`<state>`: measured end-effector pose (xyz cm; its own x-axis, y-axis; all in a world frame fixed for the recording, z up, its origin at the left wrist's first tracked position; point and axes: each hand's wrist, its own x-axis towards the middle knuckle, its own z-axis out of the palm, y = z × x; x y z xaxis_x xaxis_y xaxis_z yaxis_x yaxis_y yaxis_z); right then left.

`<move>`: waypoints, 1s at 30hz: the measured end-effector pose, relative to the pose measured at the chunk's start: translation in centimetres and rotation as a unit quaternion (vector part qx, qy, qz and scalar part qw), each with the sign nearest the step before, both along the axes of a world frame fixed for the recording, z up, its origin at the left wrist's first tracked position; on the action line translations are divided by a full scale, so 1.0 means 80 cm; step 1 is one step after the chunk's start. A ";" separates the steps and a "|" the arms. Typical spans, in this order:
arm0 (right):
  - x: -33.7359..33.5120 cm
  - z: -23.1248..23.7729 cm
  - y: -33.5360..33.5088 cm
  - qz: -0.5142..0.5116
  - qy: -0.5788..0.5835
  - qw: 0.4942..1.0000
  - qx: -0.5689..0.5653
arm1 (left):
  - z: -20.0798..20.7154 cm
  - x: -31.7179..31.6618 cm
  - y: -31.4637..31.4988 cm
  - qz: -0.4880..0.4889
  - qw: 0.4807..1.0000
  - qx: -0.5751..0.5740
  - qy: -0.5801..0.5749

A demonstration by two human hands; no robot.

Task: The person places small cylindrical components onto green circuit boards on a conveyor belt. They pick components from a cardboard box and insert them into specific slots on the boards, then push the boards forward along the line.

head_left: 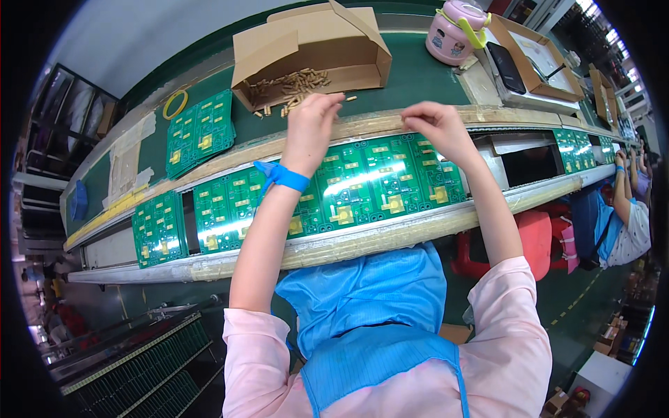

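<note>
My left hand (311, 132), with a blue wrist strap (287, 177), is raised over the wooden rail, just in front of a pile of small brown cylindrical parts (301, 82). Its fingers are drawn together; whatever they may hold is hidden. To the right, my right hand (439, 131) hovers over the far edge of the rail, thumb and fingertips pinched. I cannot make out anything between them. Below both hands, green circuit boards (355, 187) lie side by side in the track, with yellow pads and small components.
An open cardboard box (348, 72) lies at the back, brown parts spilling from it. Stacked green boards (201, 134) and a yellow tape ring (175, 104) sit left. Back right are a pink container (456, 33) and a black phone (506, 68). Another person (620, 216) works far right.
</note>
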<state>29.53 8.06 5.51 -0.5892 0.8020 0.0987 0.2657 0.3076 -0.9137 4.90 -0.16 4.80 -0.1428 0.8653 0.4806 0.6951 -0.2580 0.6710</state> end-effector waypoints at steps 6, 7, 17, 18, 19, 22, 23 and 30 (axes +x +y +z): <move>0.024 -0.006 -0.013 0.101 -0.093 0.985 0.106 | 0.010 0.060 -0.014 -0.088 0.996 -0.029 -0.007; 0.023 -0.003 -0.016 0.116 -0.097 0.982 0.110 | 0.005 0.060 -0.018 -0.086 0.996 -0.034 0.005; 0.026 -0.003 -0.024 0.155 -0.143 0.966 0.150 | -0.011 0.060 -0.033 -0.110 0.992 -0.049 0.030; 0.025 -0.002 -0.025 0.155 -0.145 0.965 0.156 | -0.011 0.059 -0.032 -0.111 0.993 -0.026 0.044; 0.025 -0.002 -0.026 0.154 -0.147 0.964 0.162 | -0.012 0.057 -0.032 -0.111 0.992 -0.003 0.058; 0.025 -0.005 -0.026 0.148 -0.148 0.965 0.160 | -0.006 0.058 -0.033 -0.109 0.991 0.004 0.073; 0.025 -0.004 -0.028 0.155 -0.148 0.962 0.167 | -0.004 0.058 -0.035 -0.107 0.991 -0.005 0.075; 0.016 -0.006 -0.035 0.162 -0.150 0.960 0.174 | -0.017 0.055 -0.031 -0.113 0.992 -0.030 0.042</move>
<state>30.84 5.26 5.03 -0.8458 0.5212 0.1141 0.3397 0.6910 -0.6381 9.27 -2.65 3.42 0.0972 0.8977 0.4297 0.6779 -0.3758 0.6318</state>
